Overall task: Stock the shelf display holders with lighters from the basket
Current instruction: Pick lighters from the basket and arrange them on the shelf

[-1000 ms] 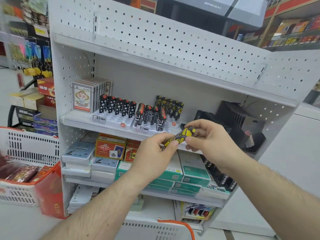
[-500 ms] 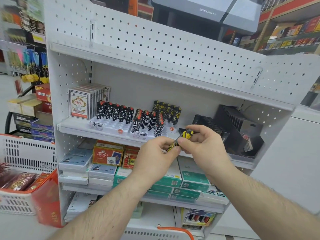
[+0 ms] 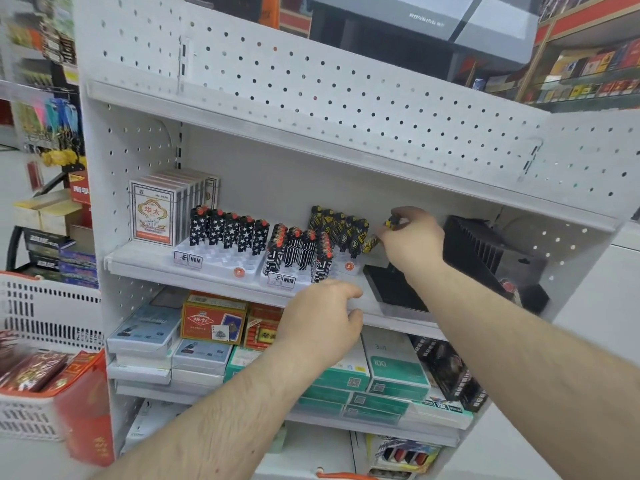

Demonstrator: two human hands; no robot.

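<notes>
Right hand (image 3: pixel 410 239) reaching onto middle white metal shelf (image 3: pixel 145 263), fingers pinching two black-and-yellow patterned lighters (image 3: pixel 370 242), one poking above knuckles, other at fingertips. Lower lighter touching right end of black-yellow lighter row (image 3: pixel 341 230) standing in white plastic display holder (image 3: pixel 348 268). Left hand (image 3: pixel 323 320) hovering at 7 o'clock from right hand, before shelf lip, fingers loosely curled, grasping nothing. White plastic basket (image 3: pixel 38 306) sitting at 9 o'clock, frame edge.
</notes>
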